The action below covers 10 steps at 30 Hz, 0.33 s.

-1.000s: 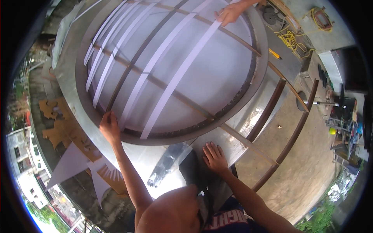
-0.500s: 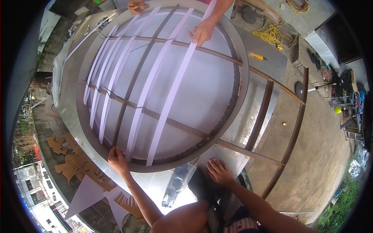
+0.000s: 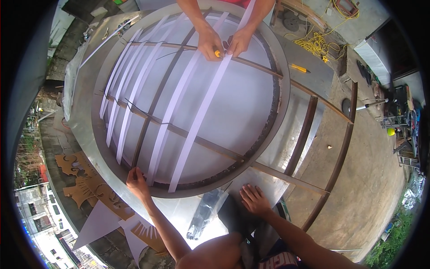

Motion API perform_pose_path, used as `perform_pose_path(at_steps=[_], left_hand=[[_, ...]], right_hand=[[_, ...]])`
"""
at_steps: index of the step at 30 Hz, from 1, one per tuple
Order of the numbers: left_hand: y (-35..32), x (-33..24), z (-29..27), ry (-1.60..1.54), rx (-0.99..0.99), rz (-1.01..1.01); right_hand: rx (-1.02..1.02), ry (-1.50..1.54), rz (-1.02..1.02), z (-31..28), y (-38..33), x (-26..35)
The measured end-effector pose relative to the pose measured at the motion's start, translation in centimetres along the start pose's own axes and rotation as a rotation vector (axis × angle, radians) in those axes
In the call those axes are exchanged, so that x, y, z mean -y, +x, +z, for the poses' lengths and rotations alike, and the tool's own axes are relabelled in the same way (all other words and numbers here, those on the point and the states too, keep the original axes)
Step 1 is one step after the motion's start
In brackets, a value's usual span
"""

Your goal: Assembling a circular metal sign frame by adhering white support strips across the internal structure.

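My left hand (image 3: 137, 183) is closed at the near left rim of a large round metal ring (image 3: 210, 190), by the lower end of a dark brown metal bar (image 3: 150, 114). What its fingertips pinch, if anything, is hidden. My right hand (image 3: 254, 199) lies flat on the shiny metal sheet (image 3: 275, 190) beside the ring, fingers spread, holding nothing. Several pale strips (image 3: 190, 125) run across the ring over brown crossbars (image 3: 204, 142). Opposite me, a person's hand (image 3: 238, 41) grips the rightmost strip, while their other hand (image 3: 209, 42) holds a small yellow tool (image 3: 218, 54) close to it.
Brown metal bars (image 3: 345, 157) extend from the ring over the concrete floor. A yellow-handled tool (image 3: 300, 68) lies right of the ring, near a tangled yellow cord (image 3: 313, 45). Cut-out brown pieces (image 3: 85, 179) and a white star-like panel (image 3: 101, 224) lie at lower left.
The other person's tool-holding hand has come in from the far edge to the rightmost strip, beside their other hand. My hands stay nearly where they were; the view has shifted slightly.
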<state>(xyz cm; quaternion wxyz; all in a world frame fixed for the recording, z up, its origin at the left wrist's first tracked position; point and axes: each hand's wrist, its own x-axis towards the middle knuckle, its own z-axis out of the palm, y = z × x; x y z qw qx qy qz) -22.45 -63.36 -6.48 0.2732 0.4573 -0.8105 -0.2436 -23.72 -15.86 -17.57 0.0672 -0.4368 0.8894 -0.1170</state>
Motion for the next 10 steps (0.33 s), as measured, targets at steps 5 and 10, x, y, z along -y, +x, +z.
perform_pose_path(at_steps=[5,10], left_hand=[[0.30,0.38,-0.01,0.004,0.031,-0.021],[0.19,0.62,0.06,-0.006,0.050,-0.043]], right_hand=[[-0.015,0.001,0.000,0.05,0.09,0.00],[-0.007,-0.017,0.001,-0.16,0.10,0.00]])
